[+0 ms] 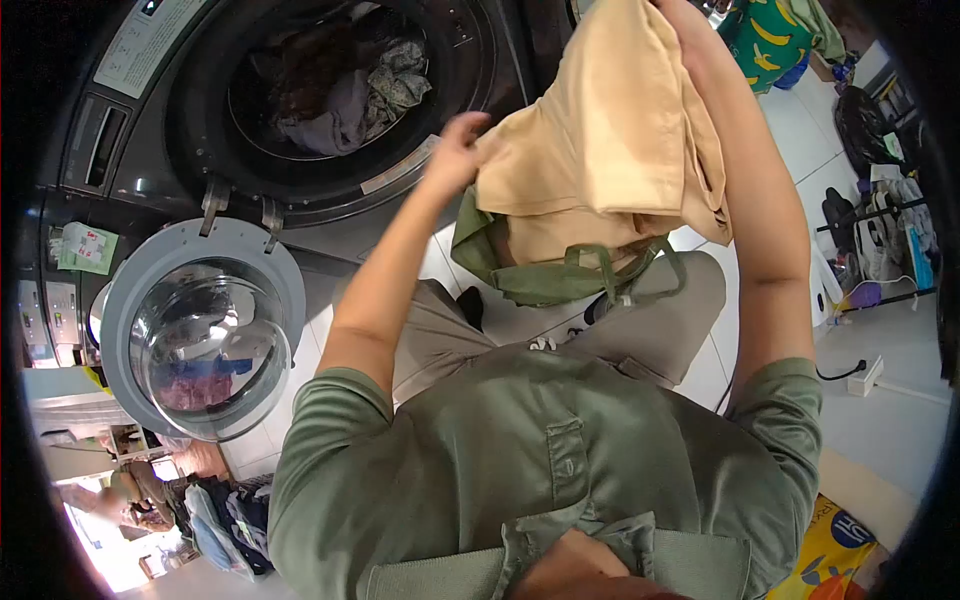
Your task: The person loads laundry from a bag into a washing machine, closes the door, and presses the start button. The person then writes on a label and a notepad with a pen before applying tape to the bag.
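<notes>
A tan cloth garment (620,130), bunched and folded, is held up before me to the right of the washing machine's opening. My left hand (460,155) grips its left edge, thumb and fingers partly showing. My right hand (682,18) holds the garment's upper end at the top of the view, its fingers mostly hidden by cloth and the frame edge. Olive green cloth (560,280) with straps hangs beneath the tan garment, above my knees. Dark and grey laundry (350,105) lies inside the front-loading washing machine (455,95).
The machine's round glass door (208,330) stands swung out at the left. A green bag with bananas (765,45) is at the upper right. Shoes (880,240) fill a rack at the right, near a power strip (865,377). Hanging clothes (225,520) are at the lower left.
</notes>
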Demonstrator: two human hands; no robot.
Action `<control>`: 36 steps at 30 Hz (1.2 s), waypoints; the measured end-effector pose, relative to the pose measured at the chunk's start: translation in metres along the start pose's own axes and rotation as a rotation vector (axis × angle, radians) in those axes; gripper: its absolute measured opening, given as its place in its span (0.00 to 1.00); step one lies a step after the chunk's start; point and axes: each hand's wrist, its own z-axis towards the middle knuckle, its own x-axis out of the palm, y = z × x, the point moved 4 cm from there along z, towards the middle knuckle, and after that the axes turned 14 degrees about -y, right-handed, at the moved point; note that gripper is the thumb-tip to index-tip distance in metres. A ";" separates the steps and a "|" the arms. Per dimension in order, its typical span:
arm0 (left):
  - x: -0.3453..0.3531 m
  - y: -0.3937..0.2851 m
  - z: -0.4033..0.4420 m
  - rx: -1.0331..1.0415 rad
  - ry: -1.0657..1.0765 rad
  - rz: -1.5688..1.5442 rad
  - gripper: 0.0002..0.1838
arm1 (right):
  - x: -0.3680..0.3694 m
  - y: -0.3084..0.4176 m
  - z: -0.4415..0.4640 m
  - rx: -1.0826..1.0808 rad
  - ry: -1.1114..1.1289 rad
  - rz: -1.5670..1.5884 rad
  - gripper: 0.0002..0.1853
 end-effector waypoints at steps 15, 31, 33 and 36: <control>-0.062 -0.085 0.067 0.143 -0.442 -0.488 0.09 | 0.000 0.079 -0.034 -0.743 -0.120 -0.735 0.14; -0.034 0.019 -0.042 0.012 0.083 0.408 0.23 | -0.266 -0.209 0.066 0.034 -0.157 -0.771 0.15; -0.025 0.024 -0.075 0.028 0.068 0.658 0.29 | -0.272 -0.233 0.037 0.205 -0.347 -0.714 0.11; -0.038 0.063 -0.109 -0.042 0.030 0.535 0.25 | -0.291 -0.254 0.056 0.145 -0.092 -0.780 0.13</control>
